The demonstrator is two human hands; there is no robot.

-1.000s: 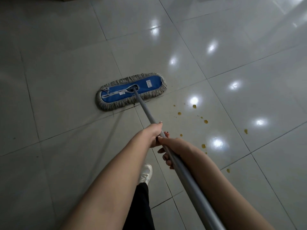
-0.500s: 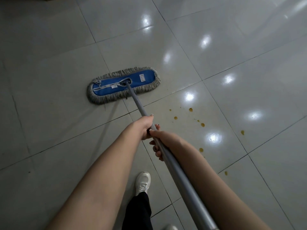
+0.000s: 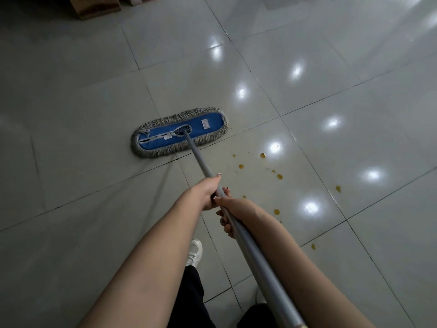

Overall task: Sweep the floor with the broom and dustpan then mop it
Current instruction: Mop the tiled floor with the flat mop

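Blue mop head [image 3: 201, 131] crosswise to handle [image 3: 203, 162]

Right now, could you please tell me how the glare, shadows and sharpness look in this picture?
Head view: round glare spots dot the glossy floor right of the mop head; the left half is dim; a faint shadow lies left of the mop handle; grout lines bow slightly from the wide lens; yellow drips look sharp.

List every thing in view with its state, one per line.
mop head, flat on the floor
mop handle, slanted, held by both hands
left hand, grips the handle, farther down
right hand, grips the handle just behind
yellow spots, unwiped, right of the mop head
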